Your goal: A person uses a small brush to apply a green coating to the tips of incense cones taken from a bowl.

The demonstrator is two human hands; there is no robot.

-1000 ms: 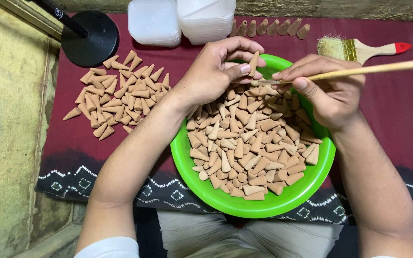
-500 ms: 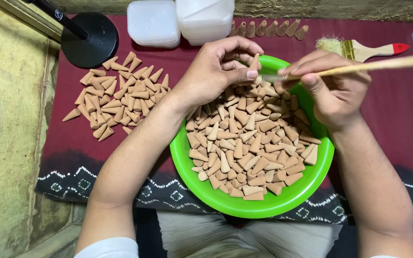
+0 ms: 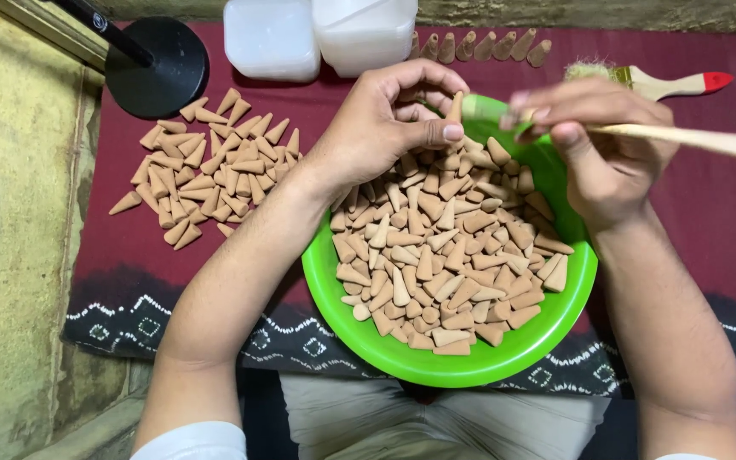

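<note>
Pinching one cone (image 3: 455, 108) upright betw thumb and fingertips, the left hand (image 3: 385, 128) hung over the far rim of the bowl (image 3: 504, 362), fingers curled in tight round the cone, its tip pointing far. Right hand (image 3: 602, 153) sat just right of it, fingers closed on a thin wooden brush (image 3: 692, 139) whose handle ran off the right edge; brush head met the cone near its top, blurred, so exact contact can't be told. Both hands were nearly touching, approx over the bowl's far edge.

Bowl was green, round, at centre, resting on a dark red cloth (image 3: 709, 230) w/ a white patterned border along the near side. It was filled w/ tan cones (image 3: 445, 255), heaped loose, pointing every way. Left of the bowl, well apart, a 2nd pile (image 3: 202, 166) of the same cones lay flat on the cloth. Far of that pile stood a black round base (image 3: 157, 68) w/ a rod slanting off to the far left. Two white tubs (image 3: 321, 34) sat side by side at the far edge, and just right of them a short row (image 3: 487, 44) of cones stood upright. A paintbrush (image 3: 649, 81) w/ a pale handle and red tip lay far right, behind the right hand. Yellowish surface (image 3: 19, 255) ran down the left side.
</note>
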